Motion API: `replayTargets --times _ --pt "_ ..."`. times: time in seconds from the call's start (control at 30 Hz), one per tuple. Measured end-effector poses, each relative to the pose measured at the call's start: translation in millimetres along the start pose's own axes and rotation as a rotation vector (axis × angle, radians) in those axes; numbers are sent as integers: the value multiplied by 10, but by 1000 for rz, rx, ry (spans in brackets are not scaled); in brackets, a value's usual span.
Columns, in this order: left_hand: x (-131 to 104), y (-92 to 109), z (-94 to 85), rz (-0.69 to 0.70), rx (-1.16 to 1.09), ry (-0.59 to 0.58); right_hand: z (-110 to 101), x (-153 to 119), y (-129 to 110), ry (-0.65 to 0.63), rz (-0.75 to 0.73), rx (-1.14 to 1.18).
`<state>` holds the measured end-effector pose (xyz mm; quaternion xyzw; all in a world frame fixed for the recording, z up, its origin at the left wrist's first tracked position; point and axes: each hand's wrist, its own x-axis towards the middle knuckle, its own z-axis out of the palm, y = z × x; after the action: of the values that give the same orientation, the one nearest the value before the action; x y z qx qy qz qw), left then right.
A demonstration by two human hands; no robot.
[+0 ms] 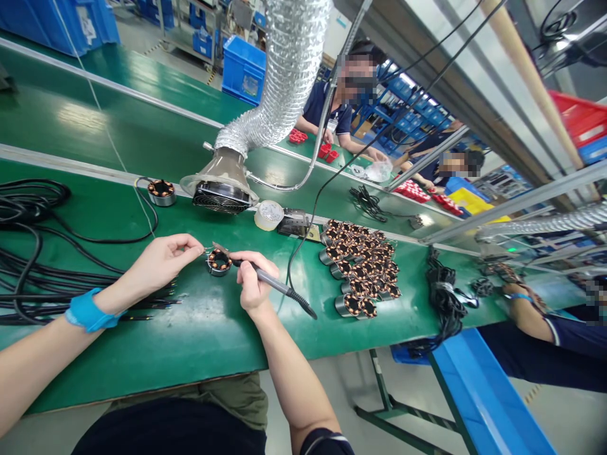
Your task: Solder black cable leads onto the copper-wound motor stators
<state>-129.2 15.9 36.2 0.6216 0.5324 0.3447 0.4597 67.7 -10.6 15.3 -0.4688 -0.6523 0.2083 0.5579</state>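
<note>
My right hand [255,280] is closed around a soldering iron [271,281], its tip at the upper rim of a motor stator [219,263] with copper windings. The stator rests on the green bench, between my hands. My left hand [167,259], with a blue band at the wrist, pinches thin solder wire [110,136] just left of the stator. That strand runs down from above to behind the hand. Exactly where iron, wire and stator meet is too small to make out.
Black cables [28,253] lie at left, near another stator [162,192]. A fume hood [222,180] hangs behind, beside a round white container [269,215] and an iron stand [296,222]. Stator rows [360,265] and a cable bundle [444,294] are at right. Co-workers sit opposite and at right.
</note>
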Motion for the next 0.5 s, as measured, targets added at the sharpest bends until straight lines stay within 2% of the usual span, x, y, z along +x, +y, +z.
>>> replayTargets --times 0.33,0.5 --pt "22 -12 10 -13 -46 -13 18 20 -51 11 -49 48" --pt "-14 68 -7 -114 -41 -38 12 49 -98 -17 -95 42"
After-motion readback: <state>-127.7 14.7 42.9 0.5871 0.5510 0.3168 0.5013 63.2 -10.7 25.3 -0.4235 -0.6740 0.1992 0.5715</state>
